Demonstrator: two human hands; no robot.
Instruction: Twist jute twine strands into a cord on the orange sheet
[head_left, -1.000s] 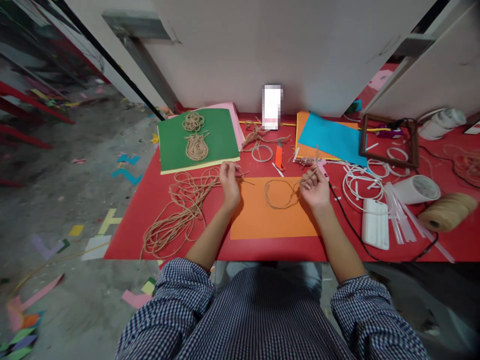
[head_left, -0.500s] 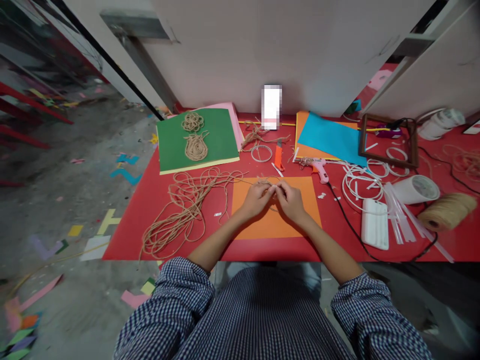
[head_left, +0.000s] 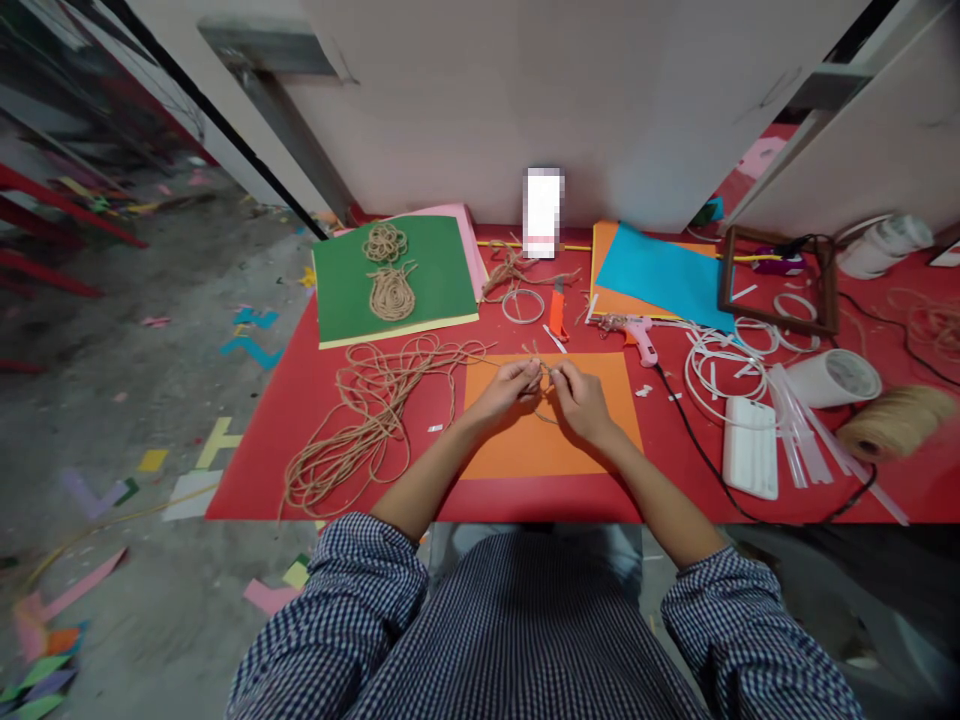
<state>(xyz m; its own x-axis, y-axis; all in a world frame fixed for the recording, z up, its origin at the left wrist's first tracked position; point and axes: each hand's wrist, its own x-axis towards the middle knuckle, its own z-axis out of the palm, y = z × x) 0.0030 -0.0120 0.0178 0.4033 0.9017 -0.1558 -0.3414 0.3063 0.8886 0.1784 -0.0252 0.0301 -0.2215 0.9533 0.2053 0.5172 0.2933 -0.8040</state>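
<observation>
jute cord (head_left: pixel 545 374): thin, tan, bunched into a small loop, pinched between both hands' fingertips
cord tail: trails leftward from the grip, ending in loose coils

I sit in a craft workshop: my red table (head_left: pixel 315 400) holds coloured paper, a glue gun (head_left: pixel 637 335) and twine (head_left: pixel 892 422); paper scraps (head_left: pixel 247 340) litter the floor.

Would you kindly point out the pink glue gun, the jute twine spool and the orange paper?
pink glue gun (head_left: pixel 640 338), head view, on its body.
jute twine spool (head_left: pixel 896 423), head view, on its wound side.
orange paper (head_left: pixel 525 450), head view, on bare sheet.
</observation>
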